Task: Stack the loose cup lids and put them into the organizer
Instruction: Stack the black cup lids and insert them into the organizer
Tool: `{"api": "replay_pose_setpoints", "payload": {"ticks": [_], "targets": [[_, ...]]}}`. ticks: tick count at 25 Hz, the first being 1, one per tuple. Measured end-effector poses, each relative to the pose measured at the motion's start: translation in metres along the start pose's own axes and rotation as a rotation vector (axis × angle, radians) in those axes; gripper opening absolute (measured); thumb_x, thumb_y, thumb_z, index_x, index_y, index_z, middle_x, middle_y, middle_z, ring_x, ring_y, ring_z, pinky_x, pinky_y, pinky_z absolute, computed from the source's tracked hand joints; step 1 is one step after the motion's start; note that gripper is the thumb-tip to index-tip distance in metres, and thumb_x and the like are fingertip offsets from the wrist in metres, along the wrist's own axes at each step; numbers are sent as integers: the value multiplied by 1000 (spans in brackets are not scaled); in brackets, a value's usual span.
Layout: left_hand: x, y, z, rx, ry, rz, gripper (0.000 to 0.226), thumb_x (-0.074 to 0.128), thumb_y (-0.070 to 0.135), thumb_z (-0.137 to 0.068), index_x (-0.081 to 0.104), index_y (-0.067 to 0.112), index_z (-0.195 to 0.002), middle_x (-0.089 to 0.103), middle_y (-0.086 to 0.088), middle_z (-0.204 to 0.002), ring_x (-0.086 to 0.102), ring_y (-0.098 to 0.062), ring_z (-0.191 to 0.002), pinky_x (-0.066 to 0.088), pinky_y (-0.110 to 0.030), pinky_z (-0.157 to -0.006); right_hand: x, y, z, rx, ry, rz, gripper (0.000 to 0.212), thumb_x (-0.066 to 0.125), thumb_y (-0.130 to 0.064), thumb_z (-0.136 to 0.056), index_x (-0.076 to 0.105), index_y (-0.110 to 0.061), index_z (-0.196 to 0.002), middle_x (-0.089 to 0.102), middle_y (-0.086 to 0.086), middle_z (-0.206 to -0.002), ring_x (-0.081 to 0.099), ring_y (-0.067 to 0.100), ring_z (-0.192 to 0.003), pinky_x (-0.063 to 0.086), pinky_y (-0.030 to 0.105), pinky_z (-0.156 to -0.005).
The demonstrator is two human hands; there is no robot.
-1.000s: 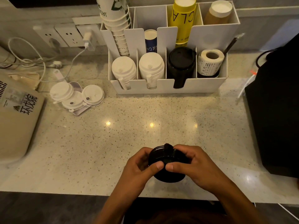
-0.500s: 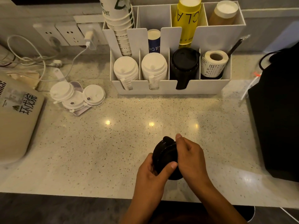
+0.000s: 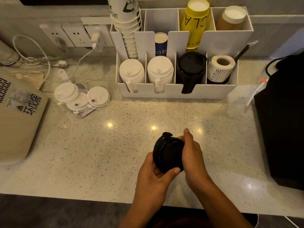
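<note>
The scene is viewed from a single head-worn wide-angle camera, aimed forward and down over the speckled countertop (image 3: 115, 153). The counter's near edge is cut by the lower frame, while the white organizer (image 3: 177, 94) is seen against the back wall — straight lines are bowed toward the edges. No second view is given.

The yellow cup stack (image 3: 195, 22) in the organizer (image 3: 174, 94) bears the dark letters "CLA", turned sideways. The white paper cup stack (image 3: 126, 17) shows "JAS", upside down. The beige machine (image 3: 18, 119) at left carries three Chinese characters, "环戊烷", beside a small triangular warning sign. Print on the blue cup (image 3: 161, 46) and the label roll (image 3: 219, 69) is too small to read.
</note>
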State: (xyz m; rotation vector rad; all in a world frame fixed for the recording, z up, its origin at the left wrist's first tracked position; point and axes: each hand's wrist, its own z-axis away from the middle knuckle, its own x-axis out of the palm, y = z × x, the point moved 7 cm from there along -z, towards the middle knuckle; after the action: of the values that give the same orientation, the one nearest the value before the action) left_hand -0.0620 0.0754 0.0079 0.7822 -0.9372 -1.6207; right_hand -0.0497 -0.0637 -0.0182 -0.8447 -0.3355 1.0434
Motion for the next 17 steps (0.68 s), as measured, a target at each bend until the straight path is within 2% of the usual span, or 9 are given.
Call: {"api": "replay_pose_setpoints", "payload": {"ticks": [3,5,7,9,12,14,17], "targets": [[1,1,1,20,21,25,42,83,27,-74,62,33,-111,74,23,-100,71,-1,-99,55,-14,-77,-3,1,-2,-13,49,36,59,28,-52,-103,66,-12,-87,72,7,-86,68,19,-81,48,29,-62],[1,4,-2,24,22,60,28,72,47,-83,67,32,-106,76,12,-101,72,-7,-99,58,-24,-80,-4,3,-2,-30,76,79,59,26,-50,-104,66,-12,-84,71,6,-82,67,16,-77,46,25,-60],[2,1,-9,-13,109,117,37,56,59,-87,71,26,-95,75,-3,-95,72,-9,-93,58,-28,-80,-3,1,-2,-94,99,126,59,24,-49,-105,67,-15,-83,70,3,-81,67,13,-77,49,23,-61],[0,0,-21,-62,284,169,49,45,62,-85,70,20,-85,73,-11,-87,71,-13,-82,57,-25,-72,6,-3,2,-182,120,157,58,24,-48,-104,67,-18,-80,70,0,-78,69,10,-74,56,26,-65],[-3,5,-45,-100,472,155,58,34,58,-98,71,21,-75,75,-6,-71,74,-15,-70,59,-32,-69,17,-12,3,-314,186,143,56,27,-43,-105,67,-14,-78,70,-2,-71,69,4,-65,55,17,-60],[-3,10,-61,-92,507,95,63,27,56,-102,67,20,-69,73,-6,-68,72,-16,-65,60,-36,-67,18,-17,-3,-330,222,101,54,28,-42,-105,68,-16,-82,71,-1,-73,70,5,-67,55,18,-61],[-1,15,-76,-75,498,7,64,26,52,-104,66,15,-69,73,-9,-71,72,-20,-68,61,-39,-70,16,-20,-13,-279,231,19,48,29,-42,-105,63,-27,-76,70,-5,-75,69,5,-68,54,15,-61]]}}
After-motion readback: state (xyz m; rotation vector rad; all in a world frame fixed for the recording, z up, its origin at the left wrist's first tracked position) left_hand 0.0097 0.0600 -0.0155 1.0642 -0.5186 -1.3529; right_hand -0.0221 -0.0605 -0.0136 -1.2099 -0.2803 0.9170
